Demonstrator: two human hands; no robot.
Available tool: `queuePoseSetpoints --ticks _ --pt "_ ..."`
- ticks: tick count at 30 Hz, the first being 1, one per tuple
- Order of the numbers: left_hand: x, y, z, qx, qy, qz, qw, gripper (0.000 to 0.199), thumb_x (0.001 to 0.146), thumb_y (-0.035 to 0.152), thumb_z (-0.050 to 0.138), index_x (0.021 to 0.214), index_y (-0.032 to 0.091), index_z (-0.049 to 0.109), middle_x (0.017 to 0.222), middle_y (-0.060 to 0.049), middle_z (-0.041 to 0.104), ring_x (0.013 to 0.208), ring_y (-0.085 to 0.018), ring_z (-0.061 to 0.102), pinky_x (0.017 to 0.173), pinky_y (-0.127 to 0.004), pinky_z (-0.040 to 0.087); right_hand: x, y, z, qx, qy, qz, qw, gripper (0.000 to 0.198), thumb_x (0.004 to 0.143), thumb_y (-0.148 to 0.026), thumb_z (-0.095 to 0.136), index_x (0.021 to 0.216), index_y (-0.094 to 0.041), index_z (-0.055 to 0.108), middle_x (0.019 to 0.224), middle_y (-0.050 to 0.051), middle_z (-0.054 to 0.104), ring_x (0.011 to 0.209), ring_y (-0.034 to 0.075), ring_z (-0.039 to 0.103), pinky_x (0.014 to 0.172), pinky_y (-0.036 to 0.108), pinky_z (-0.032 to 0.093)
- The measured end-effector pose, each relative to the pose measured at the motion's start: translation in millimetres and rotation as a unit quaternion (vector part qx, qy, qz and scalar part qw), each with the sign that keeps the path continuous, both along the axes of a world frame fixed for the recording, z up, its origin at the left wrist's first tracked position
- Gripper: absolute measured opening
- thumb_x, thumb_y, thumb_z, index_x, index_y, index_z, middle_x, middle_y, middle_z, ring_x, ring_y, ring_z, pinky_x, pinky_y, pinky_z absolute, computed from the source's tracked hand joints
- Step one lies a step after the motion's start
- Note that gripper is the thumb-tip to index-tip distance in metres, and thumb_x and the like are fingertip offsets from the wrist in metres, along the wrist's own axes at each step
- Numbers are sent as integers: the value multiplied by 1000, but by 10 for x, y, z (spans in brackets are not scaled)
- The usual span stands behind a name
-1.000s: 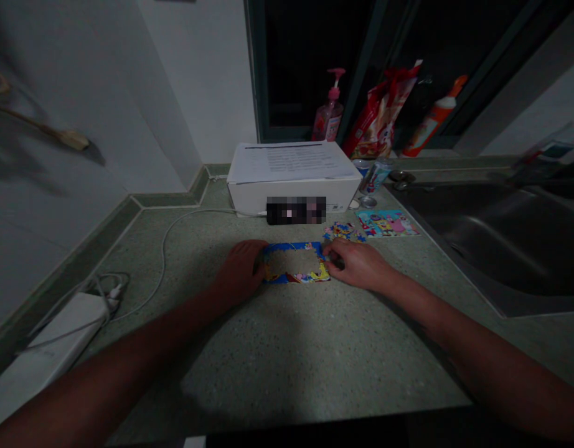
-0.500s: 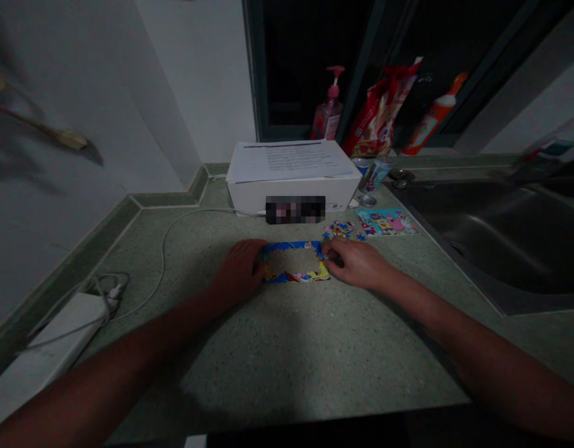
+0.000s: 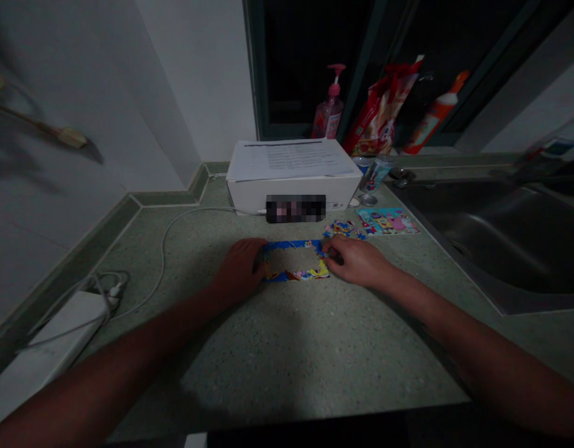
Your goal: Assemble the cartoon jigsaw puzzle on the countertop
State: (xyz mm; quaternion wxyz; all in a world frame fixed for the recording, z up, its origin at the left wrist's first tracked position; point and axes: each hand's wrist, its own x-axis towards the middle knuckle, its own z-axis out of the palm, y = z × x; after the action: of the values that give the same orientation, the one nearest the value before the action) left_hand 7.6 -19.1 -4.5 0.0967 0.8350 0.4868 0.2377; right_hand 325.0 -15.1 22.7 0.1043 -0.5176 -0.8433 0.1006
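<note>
A rectangular jigsaw puzzle border (image 3: 294, 244) of joined edge pieces lies flat on the counter, with bare countertop showing through its middle. Along its left side, my left hand (image 3: 243, 264) is closed, fingers bent at the upper left corner and thumb lower down. My right hand (image 3: 355, 258) grips the right side with curled fingers and thumb. Just beyond the right hand is a heap of loose jigsaw pieces (image 3: 342, 229). To the right of the heap lies a colourful cartoon picture card (image 3: 388, 221).
Behind the puzzle stands a white box (image 3: 294, 186) with printed paper on top and a phone-like device, blurred out, against its front. A white cable (image 3: 163, 249) runs left to a power strip (image 3: 67, 336). At right is a metal sink (image 3: 502, 230); a can (image 3: 377, 174) stands near it.
Both hands stay at the two sides of the puzzle border. The picture shifts very slightly; nothing else visibly differs.
</note>
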Motion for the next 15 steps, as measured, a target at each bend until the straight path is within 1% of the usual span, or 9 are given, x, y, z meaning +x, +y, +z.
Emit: queuePoseSetpoints --ticks 9,13,15 --pt "1 -5 18 -2 -3 -1 1000 52 82 11 58 133 17 62 132 -15 72 128 -33 65 117 -56 50 -11 7 11 0 -1 2 1000 17 91 -24 61 106 -22 68 95 7 75 80 23 68 69 35 45" --pt "3 -6 23 -9 -2 4 1000 52 82 11 59 134 19 61 133 -12 71 129 -32 64 117 -55 50 -17 2 17 4 -6 6 1000 17 91 -24 61 106 -22 68 95 7 75 79 22 68 68 34 45" --pt "7 -8 30 -16 2 6 1000 52 83 11 59 134 18 61 134 -13 71 129 -31 64 118 -55 49 -19 -1 22 0 -10 4 1000 17 92 -25 61 107 -21 68 96 7 75 80 22 69 69 33 45"
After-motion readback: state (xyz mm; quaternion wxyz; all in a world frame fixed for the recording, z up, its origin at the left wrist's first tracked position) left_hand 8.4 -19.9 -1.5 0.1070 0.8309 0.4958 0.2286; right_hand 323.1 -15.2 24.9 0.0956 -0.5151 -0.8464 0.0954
